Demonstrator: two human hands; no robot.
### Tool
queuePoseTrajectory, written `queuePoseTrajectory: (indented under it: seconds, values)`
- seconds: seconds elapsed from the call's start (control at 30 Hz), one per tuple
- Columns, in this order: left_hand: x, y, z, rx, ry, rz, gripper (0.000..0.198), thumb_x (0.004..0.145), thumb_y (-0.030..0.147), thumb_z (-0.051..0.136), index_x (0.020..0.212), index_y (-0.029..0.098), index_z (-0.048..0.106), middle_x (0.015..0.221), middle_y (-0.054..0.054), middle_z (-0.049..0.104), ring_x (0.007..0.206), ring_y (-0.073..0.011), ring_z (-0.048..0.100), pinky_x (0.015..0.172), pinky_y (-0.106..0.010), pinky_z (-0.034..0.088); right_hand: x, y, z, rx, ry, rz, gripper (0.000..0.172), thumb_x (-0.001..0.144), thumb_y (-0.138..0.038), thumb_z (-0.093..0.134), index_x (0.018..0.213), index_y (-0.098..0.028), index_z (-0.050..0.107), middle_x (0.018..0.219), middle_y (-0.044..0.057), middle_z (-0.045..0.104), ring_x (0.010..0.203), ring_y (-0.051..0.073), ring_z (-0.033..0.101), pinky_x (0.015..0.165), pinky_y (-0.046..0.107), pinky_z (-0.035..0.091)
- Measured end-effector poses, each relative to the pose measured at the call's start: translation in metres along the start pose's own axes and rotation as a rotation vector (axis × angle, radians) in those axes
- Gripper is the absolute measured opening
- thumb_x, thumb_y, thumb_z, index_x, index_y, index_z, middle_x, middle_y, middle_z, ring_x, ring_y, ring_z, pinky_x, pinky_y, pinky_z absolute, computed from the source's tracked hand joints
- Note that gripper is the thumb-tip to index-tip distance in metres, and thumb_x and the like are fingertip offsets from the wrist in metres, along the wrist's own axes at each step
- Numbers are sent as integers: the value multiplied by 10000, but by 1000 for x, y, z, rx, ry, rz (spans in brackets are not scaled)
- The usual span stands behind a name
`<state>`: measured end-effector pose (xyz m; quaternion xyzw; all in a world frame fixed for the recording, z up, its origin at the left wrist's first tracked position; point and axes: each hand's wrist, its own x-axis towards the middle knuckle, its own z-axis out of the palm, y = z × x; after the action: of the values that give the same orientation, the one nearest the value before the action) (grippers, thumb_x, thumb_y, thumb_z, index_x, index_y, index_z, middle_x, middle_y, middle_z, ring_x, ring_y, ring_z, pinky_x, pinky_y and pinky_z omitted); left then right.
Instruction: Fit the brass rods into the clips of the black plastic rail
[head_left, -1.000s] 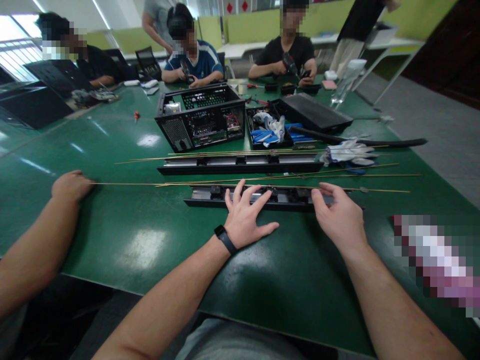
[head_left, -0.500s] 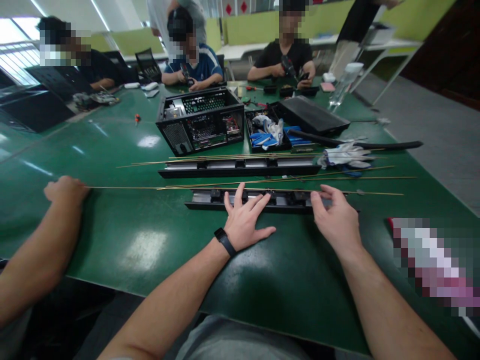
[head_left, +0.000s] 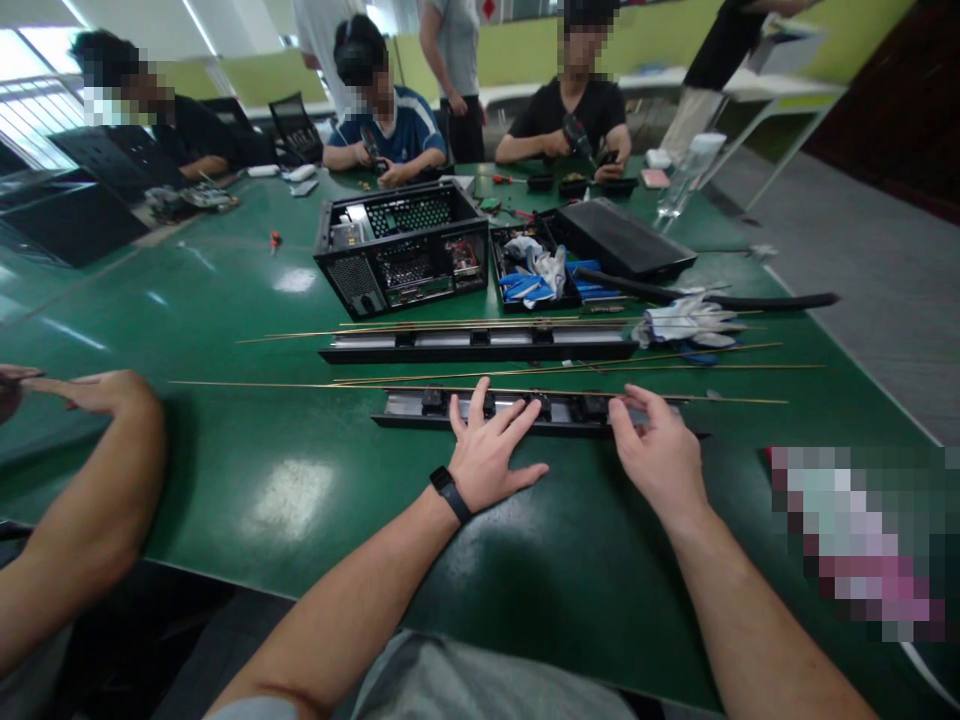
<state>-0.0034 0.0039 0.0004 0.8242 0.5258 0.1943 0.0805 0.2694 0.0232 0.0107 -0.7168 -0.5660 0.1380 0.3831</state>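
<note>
My left hand [head_left: 491, 455], with a dark watch on the wrist, lies spread with its fingertips across a black rail [head_left: 405, 420] that has a silvery channel and several black blocks. At the rail's right part, my right hand [head_left: 660, 455] has thumb and fingers drawn together around a thin brass-coloured rod [head_left: 742, 400]. The fingers partly hide the grip. This rod runs along the far side of the rail, past both its ends. More thin rods [head_left: 780, 366] lie just behind it.
A second black rail [head_left: 480, 353] with rods lies behind. Beyond are an open computer case [head_left: 401, 250], a tray with gloves [head_left: 532, 275], a black tube [head_left: 780, 300] and a bottle [head_left: 690, 175]. A neighbour's arm [head_left: 112, 470] rests at the left; other people sit opposite.
My right hand has shifted slightly left along with the rod. My left hand keeps its place. The neighbour's hand at the left has moved off the rod's end, to the left.
</note>
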Motion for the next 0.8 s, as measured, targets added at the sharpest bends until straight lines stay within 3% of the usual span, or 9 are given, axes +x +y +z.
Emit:
queuePoseTrajectory:
  seconds: [0.27, 0.43, 0.63, 0.8]
  values:
    - [-1, -3, 5, -35, 11, -1, 983, 944, 567, 1043, 1823, 369, 649, 1773, -141, 739, 1881, -614, 228, 1410, -1002, 140, 1, 7, 2, 0, 51, 48, 718, 1020, -712, 647, 1437, -165, 854, 1326, 231, 910, 1232, 430, 876, 1178, 602, 658]
    - [-1, -3, 5, -39, 19, 7, 999, 942, 565, 1045, 1831, 364, 639, 1775, -137, 737, 1881, -616, 231, 1412, -1003, 139, -1, 7, 6, 34, 3, -9, 722, 1029, -713, 666, 1472, -171, 846, 1337, 219, 912, 1132, 394, 888, 1144, 577, 676]
    - [-1, -5, 5, -72, 6, 9, 979, 966, 569, 1028, 1836, 351, 633, 1817, -123, 700, 1886, -618, 211, 1412, -1013, 105, 1, 10, 1, 21, 36, 69, 728, 1055, -726, 657, 1489, -172, 842, 1328, 222, 908, 1134, 404, 884, 1144, 601, 668]
    - [-1, -5, 6, -64, 9, 9, 983, 961, 559, 1030, 1837, 355, 632, 1816, -137, 699, 1890, -607, 213, 1424, -992, 125, 0, 9, 3, 28, 11, 49, 736, 1044, -750, 684, 1492, -189, 846, 1352, 213, 906, 1010, 357, 877, 1067, 553, 693]
